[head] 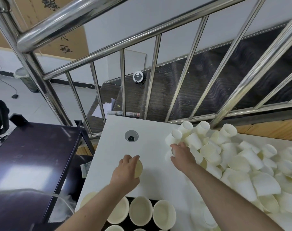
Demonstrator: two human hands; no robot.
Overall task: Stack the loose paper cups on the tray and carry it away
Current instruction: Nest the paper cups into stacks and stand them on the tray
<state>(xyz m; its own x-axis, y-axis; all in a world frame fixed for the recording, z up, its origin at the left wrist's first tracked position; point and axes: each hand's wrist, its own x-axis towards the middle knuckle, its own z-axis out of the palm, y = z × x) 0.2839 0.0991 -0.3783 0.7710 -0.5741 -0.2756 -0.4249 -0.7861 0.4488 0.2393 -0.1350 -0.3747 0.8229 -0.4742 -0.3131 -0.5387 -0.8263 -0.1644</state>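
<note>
Early stage; tray (156,201) holds few stacks; beside it, left hand (125,170) grips one cup (139,169); right hand (182,155) grasps another from the big loose pile (242,164).

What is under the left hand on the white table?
A paper cup is under the left hand, whose fingers curl round it; only its cream inside shows. The hand covers the rest, so more cups nested there cannot be seen.

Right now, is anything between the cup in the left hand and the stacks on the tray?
Nothing visible. The left hand holds a paper cup above bare white table; the upright cup stacks on the black tray stand just nearer the person, their mouths open.
</note>
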